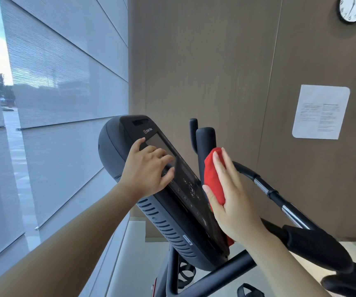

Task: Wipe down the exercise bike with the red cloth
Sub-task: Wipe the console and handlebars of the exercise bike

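The exercise bike's black console (183, 185) tilts across the middle of the head view, its dark screen near the top. My left hand (149, 168) rests on the console's left side, fingers spread over the screen's lower edge. My right hand (230, 194) presses the folded red cloth (213, 179) flat against the console's right edge, fingers straight. Part of the cloth hangs out below my palm. Black handlebars (279, 200) curve away to the right behind that hand.
A window wall with grey blinds (55, 93) fills the left. A brown panelled wall (215, 61) stands close behind the bike, with a paper notice (320, 112) and a clock (353, 8). A padded grip (314, 245) juts out at lower right. Bottle holders (185, 273) sit below the console.
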Motion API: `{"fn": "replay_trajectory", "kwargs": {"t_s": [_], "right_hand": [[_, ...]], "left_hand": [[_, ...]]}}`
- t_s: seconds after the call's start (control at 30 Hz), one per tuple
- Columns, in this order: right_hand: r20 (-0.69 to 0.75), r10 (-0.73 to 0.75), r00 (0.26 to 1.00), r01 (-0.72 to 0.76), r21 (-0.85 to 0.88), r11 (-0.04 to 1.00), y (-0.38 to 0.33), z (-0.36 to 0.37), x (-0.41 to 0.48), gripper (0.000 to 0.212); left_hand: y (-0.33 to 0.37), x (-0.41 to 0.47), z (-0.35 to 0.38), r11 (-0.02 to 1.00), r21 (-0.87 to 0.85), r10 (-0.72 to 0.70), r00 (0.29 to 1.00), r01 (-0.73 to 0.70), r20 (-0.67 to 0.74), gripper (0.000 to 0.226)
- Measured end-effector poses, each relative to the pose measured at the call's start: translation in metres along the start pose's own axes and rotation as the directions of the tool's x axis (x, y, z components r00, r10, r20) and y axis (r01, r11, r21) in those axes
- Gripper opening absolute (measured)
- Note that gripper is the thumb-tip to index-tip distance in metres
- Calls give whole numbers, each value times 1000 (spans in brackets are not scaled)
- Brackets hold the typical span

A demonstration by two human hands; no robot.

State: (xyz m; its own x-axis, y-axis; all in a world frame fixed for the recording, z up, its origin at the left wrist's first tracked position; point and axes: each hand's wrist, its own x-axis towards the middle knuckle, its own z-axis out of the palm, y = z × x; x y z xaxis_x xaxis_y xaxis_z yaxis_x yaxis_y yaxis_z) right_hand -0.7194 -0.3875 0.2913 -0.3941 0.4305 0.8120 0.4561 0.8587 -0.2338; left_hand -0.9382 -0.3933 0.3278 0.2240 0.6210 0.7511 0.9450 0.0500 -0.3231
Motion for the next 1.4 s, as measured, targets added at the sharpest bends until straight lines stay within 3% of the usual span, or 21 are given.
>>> {"fn": "replay_trajectory", "kwargs": {"t_s": [0.27,0.47,0.73,0.87,1.23,1.4], "right_hand": [[-141,-60,988,62,10,998,-10,-23,50,60],[-110,-90,990,82,-70,994,-13,-9,58,56],[-6,-14,1000,14,26,1000,-3,-7,12,62],[-51,41,998,-37,78,996,1,-18,8,62],[22,46,999,-45,-44,998,2,-4,-9,67],[-102,47,994,-47,6,999,-6,-8,2,61]], "left_hand": [[0,0,-1,1000,2,1,1000,-1,2,43],[0,1,0,1000,5,2,1000,-2,2,43],[0,0,3,1000,15,-4,1000,4,-19,41],[-1,0,4,1000,3,1,999,-1,-45,39],[0,0,4,1000,15,3,1000,-3,-14,41],[0,0,3,1000,15,6,1000,-6,-15,43]]}}
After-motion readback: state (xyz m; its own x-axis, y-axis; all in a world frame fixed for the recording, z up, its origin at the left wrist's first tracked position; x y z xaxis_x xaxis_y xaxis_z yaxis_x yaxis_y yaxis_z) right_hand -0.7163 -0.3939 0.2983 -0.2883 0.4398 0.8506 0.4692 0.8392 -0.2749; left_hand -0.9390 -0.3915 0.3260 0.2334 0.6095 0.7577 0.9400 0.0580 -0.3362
